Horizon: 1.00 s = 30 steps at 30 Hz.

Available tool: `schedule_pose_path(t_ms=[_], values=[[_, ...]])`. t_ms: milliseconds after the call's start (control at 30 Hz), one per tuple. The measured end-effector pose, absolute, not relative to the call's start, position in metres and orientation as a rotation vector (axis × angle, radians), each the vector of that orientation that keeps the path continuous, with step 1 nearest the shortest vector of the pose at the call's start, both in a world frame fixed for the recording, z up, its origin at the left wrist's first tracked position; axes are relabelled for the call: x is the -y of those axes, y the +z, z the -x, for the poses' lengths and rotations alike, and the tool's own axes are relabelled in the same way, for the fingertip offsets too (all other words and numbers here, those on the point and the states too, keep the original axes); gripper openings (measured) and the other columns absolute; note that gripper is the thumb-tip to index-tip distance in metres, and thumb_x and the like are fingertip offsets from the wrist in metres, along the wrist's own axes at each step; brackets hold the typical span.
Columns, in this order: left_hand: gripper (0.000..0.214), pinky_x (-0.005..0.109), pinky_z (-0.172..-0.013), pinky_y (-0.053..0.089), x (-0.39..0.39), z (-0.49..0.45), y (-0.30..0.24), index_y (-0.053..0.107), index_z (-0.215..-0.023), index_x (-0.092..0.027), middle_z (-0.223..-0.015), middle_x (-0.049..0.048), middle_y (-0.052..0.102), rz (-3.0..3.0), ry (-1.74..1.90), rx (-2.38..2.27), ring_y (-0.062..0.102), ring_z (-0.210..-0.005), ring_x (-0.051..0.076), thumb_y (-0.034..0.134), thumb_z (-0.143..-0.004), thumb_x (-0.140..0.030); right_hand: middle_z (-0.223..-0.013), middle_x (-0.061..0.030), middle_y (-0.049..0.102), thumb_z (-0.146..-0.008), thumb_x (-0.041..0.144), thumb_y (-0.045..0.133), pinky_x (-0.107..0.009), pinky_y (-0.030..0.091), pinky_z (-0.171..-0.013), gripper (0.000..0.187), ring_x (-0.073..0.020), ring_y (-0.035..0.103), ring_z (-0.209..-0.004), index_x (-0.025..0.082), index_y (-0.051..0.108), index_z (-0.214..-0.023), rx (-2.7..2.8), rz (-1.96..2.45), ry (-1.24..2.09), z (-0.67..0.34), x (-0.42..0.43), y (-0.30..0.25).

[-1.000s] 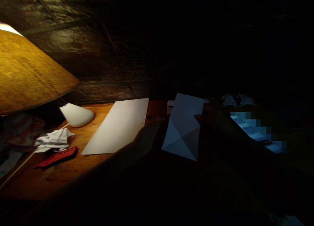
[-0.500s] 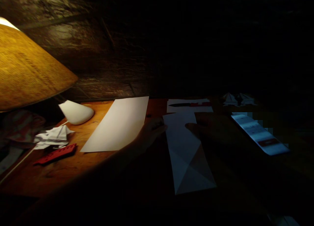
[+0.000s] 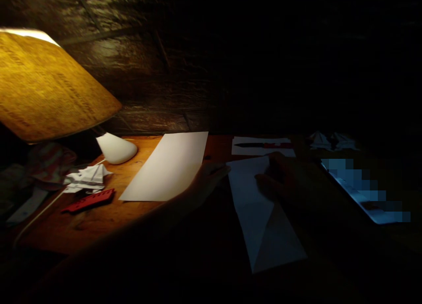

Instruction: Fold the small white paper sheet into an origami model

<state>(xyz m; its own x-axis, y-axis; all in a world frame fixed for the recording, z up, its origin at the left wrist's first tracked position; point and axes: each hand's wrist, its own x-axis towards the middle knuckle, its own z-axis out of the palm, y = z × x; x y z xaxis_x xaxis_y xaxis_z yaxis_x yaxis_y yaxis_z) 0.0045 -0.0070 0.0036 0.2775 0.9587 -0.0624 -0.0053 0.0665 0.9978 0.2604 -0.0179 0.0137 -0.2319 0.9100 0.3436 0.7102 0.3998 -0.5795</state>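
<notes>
A creased white paper strip (image 3: 263, 216) lies on the dark part of the wooden table (image 3: 108, 216), running toward me. My left hand (image 3: 211, 174) rests at the strip's far left corner, fingertips touching its edge. My right hand (image 3: 280, 176) lies on top of the strip's far end, fingers bent down onto the paper. Both hands are in deep shadow, so the fingers are hard to make out.
A lit lamp shade (image 3: 49, 88) fills the upper left, its white base (image 3: 115, 149) below. A flat white sheet (image 3: 171, 165), crumpled folded paper (image 3: 87, 177) and a red ruler (image 3: 89, 200) lie in the light. A knife on paper (image 3: 263, 145), folded papers (image 3: 332, 141) and a glowing phone (image 3: 362, 189) sit right.
The creased strip was swung from a slant to point toward me and laid flat. My right hand moved onto its far end. The view shifted slightly right.
</notes>
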Motion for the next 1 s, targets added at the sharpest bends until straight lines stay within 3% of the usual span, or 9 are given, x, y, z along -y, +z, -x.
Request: schedule_pose_path(t_ms=[67,167,300,467,567,733,833,1000], values=[[0.036,0.033,-0.073,0.058,0.007,-0.006,0.003,0.071,-0.088,-0.013,-0.084,0.0076,0.073,-1.245,0.966,-0.996,0.071,-0.078,0.02,0.072,-0.083,-0.048,-0.074,-0.0006,0.064,-0.083,0.046,0.075,-0.029,0.041,-0.056,0.034,-0.0187,0.058,-0.064,0.024,0.057,-0.102,1.95,1.356,0.394,-0.255,0.023,0.015],[0.034,0.034,-0.079,0.057,0.009,-0.007,0.002,0.07,-0.088,-0.013,-0.086,0.0077,0.074,-1.257,0.959,-0.968,0.071,-0.081,0.02,0.073,-0.08,-0.047,-0.073,0.0006,0.061,-0.085,0.04,0.073,-0.028,0.04,-0.053,0.029,-0.0163,0.056,-0.061,0.024,0.051,-0.094,1.897,1.296,0.48,-0.249,0.028,0.018],[0.03,0.034,-0.073,0.055,0.013,-0.008,0.001,0.069,-0.083,-0.013,-0.08,0.0076,0.072,-1.353,0.928,-0.987,0.068,-0.076,0.02,0.07,-0.084,-0.043,-0.075,0.0004,0.062,-0.086,0.04,0.07,-0.027,0.041,-0.052,0.025,-0.0159,0.058,-0.061,0.024,0.053,-0.096,1.825,1.265,0.661,-0.246,0.026,0.017],[0.026,0.037,-0.089,0.053,0.01,-0.004,0.003,0.064,-0.109,-0.018,-0.108,0.0069,0.068,-1.546,1.083,-1.087,0.064,-0.095,0.02,0.068,-0.084,-0.024,-0.067,0.0009,0.058,-0.085,0.039,0.066,-0.027,0.037,-0.05,0.02,-0.0154,0.053,-0.056,0.024,0.053,-0.085,1.844,1.366,0.541,-0.253,0.02,0.026],[0.025,0.04,-0.097,0.049,0.01,0.0,0.008,0.065,-0.107,-0.02,-0.111,0.006,0.063,-1.808,1.14,-1.126,0.06,-0.103,0.021,0.068,-0.083,-0.015,-0.062,0.0015,0.056,-0.082,0.038,0.066,-0.028,0.033,-0.05,0.02,-0.0155,0.05,-0.053,0.024,0.053,-0.078,1.982,1.469,0.455,-0.259,0.015,0.025],[0.025,0.044,-0.103,0.049,0.023,-0.004,0.014,0.069,-0.115,-0.023,-0.124,0.0093,0.062,-2.466,0.757,-0.843,0.058,-0.119,0.025,0.061,-0.092,-0.016,-0.075,-0.0001,0.064,-0.083,0.036,0.064,-0.029,0.041,-0.059,0.014,-0.0189,0.059,-0.065,0.024,0.058,-0.089,1.97,1.431,0.378,-0.261,0.006,-0.004],[0.026,0.045,-0.103,0.05,0.029,-0.008,0.013,0.07,-0.114,-0.022,-0.124,0.0096,0.063,-2.526,0.636,-0.807,0.059,-0.119,0.026,0.065,-0.09,-0.015,-0.084,-0.0031,0.066,-0.086,0.028,0.061,-0.031,0.045,-0.065,0.006,-0.0203,0.063,-0.075,0.024,0.06,-0.089,2.014,1.333,0.376,-0.259,0.006,-0.01],[0.025,0.039,-0.098,0.052,0.027,-0.007,0.011,0.066,-0.111,-0.02,-0.12,0.008,0.065,-2.48,0.665,-0.818,0.061,-0.115,0.025,0.07,-0.087,-0.016,-0.095,-0.0044,0.065,-0.084,0.024,0.067,-0.03,0.044,-0.065,0.008,-0.0187,0.061,-0.078,0.023,0.062,-0.09,2.295,1.135,0.419,-0.258,0.016,0.011]])
